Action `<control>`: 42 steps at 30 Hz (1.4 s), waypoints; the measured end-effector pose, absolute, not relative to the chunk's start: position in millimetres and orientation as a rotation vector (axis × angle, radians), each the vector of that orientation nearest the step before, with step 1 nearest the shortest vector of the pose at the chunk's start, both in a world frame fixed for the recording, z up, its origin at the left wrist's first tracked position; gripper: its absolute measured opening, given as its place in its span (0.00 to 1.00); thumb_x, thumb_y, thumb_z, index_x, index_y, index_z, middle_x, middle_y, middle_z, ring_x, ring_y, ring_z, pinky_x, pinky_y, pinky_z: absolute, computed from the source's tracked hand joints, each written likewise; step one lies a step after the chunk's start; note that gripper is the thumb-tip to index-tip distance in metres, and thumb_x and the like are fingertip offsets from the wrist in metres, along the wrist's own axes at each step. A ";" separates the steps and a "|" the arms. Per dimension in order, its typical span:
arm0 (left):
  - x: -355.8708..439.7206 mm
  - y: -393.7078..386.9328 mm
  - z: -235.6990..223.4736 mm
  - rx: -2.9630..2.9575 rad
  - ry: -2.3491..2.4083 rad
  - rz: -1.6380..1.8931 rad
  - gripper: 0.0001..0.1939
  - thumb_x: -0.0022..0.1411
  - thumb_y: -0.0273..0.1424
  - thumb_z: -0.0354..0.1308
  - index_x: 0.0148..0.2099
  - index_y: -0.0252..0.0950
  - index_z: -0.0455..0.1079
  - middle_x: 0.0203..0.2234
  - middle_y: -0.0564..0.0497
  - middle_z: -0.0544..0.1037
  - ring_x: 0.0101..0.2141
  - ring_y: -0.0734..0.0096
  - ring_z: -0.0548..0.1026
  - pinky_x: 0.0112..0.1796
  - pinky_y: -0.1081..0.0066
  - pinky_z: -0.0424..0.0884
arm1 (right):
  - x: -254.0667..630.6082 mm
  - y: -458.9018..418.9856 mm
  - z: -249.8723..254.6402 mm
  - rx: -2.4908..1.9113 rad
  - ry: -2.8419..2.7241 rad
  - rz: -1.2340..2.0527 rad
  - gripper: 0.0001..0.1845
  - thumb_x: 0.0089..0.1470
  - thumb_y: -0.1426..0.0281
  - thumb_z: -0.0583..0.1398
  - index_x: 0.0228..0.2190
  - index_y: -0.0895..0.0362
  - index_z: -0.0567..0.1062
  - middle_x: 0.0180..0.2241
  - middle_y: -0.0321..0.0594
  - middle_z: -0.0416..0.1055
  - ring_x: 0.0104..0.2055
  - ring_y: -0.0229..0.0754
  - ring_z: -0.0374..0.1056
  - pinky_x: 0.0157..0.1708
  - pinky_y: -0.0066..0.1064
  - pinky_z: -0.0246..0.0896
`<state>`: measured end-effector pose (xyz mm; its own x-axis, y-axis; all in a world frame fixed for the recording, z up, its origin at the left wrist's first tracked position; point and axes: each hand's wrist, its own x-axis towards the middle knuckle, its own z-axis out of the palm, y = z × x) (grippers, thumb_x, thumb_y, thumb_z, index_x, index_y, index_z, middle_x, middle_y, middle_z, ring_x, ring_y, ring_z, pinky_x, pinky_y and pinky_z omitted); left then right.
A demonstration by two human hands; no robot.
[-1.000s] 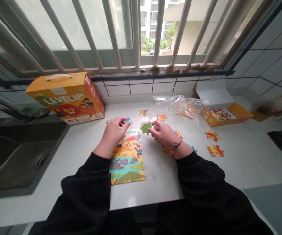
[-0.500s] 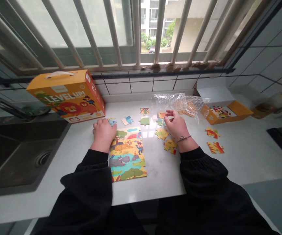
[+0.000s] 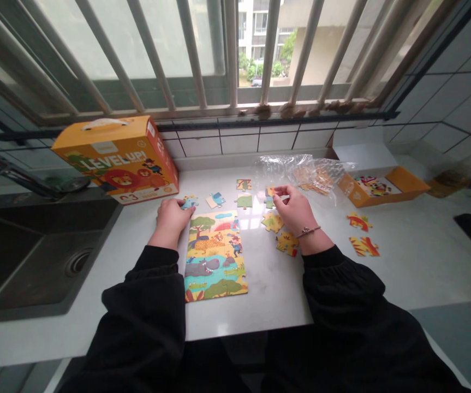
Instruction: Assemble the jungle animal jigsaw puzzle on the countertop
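Orange box (image 3: 116, 161): beyond the panel's far-left corner, upright, likely parked back to leave working space. Left hand (image 3: 173, 221): at that corner, fingers curled at a blue piece (image 3: 188, 202); can't tell if gripped or only touched. Puzzle panel (image 3: 214, 256): flat, picture upright to the wearer, presumably for easy reading. Blue-and-cream piece (image 3: 216, 200) and green piece (image 3: 244, 201): loose past its far edge, face up, probably spread so prints show. Right hand (image 3: 294, 215): right of the panel's far end, thumb and forefinger at the edge of another piece (image 3: 269, 199); pinch can't be confirmed. Two yellow pieces (image 3: 273, 222) (image 3: 287, 243): between panel and right forearm.

Edges/room: sink (image 3: 96, 256) well left of panel, counter strip between. Counter edge just below panel's near edge. Counter (image 3: 263, 284) open right of panel, up to the right sleeve. Plastic bag (image 3: 309, 172) bounds the far right.
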<state>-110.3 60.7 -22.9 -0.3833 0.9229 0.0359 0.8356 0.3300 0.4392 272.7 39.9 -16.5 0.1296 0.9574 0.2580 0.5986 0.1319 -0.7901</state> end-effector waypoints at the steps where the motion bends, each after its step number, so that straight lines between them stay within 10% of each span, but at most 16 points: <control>1: -112.9 61.9 -24.9 1.586 2.342 0.609 0.22 0.61 0.41 0.74 0.53 0.35 0.82 0.54 0.34 0.84 0.54 0.41 0.82 0.59 0.52 0.76 | 272.6 39.8 -16.7 -1.561 -1.569 0.534 0.17 0.62 0.61 0.62 0.50 0.55 0.79 0.48 0.47 0.85 0.35 0.46 0.77 0.47 0.44 0.74; 7: -117.3 63.0 -30.5 1.499 2.205 0.701 0.10 0.60 0.37 0.74 0.41 0.39 0.81 0.39 0.42 0.86 0.44 0.46 0.85 0.52 0.52 0.79 | 272.3 39.7 -18.0 -1.531 -1.592 0.529 0.18 0.63 0.61 0.63 0.50 0.55 0.79 0.48 0.47 0.84 0.34 0.45 0.76 0.46 0.43 0.74; 16: -126.2 59.7 -25.7 1.530 2.424 0.656 0.28 0.49 0.49 0.80 0.44 0.37 0.78 0.51 0.33 0.80 0.52 0.36 0.82 0.59 0.47 0.76 | 272.0 38.8 -15.9 -1.539 -1.605 0.547 0.17 0.63 0.62 0.63 0.51 0.55 0.79 0.48 0.47 0.84 0.35 0.44 0.77 0.46 0.42 0.73; 30: -117.4 62.2 -34.5 1.470 2.067 1.202 0.11 0.61 0.36 0.72 0.39 0.41 0.72 0.34 0.51 0.80 0.35 0.62 0.79 0.39 0.66 0.72 | 270.8 37.3 -15.2 -1.527 -1.631 0.563 0.17 0.62 0.62 0.63 0.50 0.55 0.80 0.48 0.46 0.84 0.34 0.43 0.75 0.46 0.41 0.73; 42: -81.9 48.5 -8.4 1.064 1.525 1.299 0.25 0.61 0.26 0.68 0.60 0.40 0.70 0.28 0.58 0.75 0.30 0.66 0.85 0.29 0.74 0.75 | 268.8 35.7 -11.7 -1.546 -1.672 0.559 0.15 0.63 0.61 0.62 0.46 0.55 0.83 0.43 0.46 0.84 0.33 0.44 0.74 0.45 0.40 0.73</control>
<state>-81.9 48.5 -8.4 -0.2807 0.9569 -0.0739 0.0792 0.0998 0.9918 268.8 35.7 -11.7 0.0391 0.9693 0.2429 0.6283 0.1652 -0.7602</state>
